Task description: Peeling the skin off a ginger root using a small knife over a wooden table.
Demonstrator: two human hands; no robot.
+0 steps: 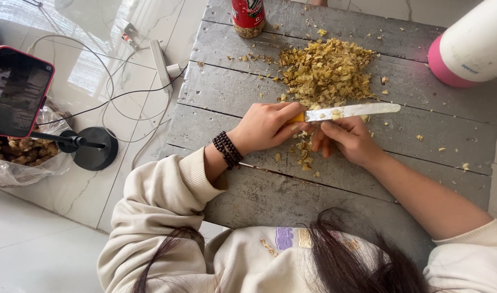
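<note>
A: What is happening closest to the person?

B: The left hand [264, 127] is closing its grip around the knife's yellow handle. The knife [350, 112] is lying flat, its blade pointing to three o'clock. The right hand [346, 140] is sitting just under the blade, fingers curled; whether it is pinching a piece I cannot tell.

A: So which step is this?

B: I judge it as cutting or scraping small bits. Scraps [304, 154] are lying on the counter [292, 195] at six o'clock from the blade.

A: And farther out?

B: The chopped pile [327, 70] is spreading at twelve o'clock from the knife. Beyond it a red jar [248, 17] is standing at eleven o'clock, and a white flask [470, 46] at two o'clock.

A: What is the next move calling for?

B: Probably keeping the right fingers clear of the edge.
</note>
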